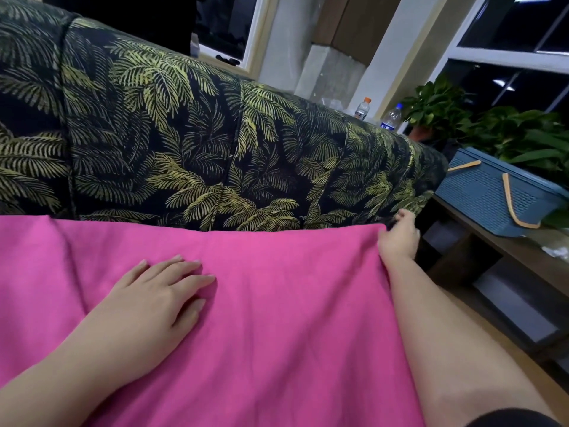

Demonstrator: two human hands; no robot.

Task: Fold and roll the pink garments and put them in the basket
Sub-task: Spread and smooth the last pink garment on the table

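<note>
Pink garment (pixel 277 303) on leaf-print sofa (pixel 184 134)

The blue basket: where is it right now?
In the head view the blue basket sits at the far right on a dark wooden table, beside the sofa's end, below the potted plants.

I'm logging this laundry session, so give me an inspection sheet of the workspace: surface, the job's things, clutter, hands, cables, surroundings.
Surface: sofa with dark palm-leaf print; its seat is covered by the cloth.
Job's things: pink garment spread flat, not yet rolled; blue basket with tan handles on a dark wooden table to the right, contents not visible.
Clutter: two plastic bottles behind the sofa back.
Hands: left hand rests flat on the garment, fingers straight; right hand pinches the garment's far right edge.
Cables: nothing seen.
Surroundings: potted plants by dark windows.
</note>
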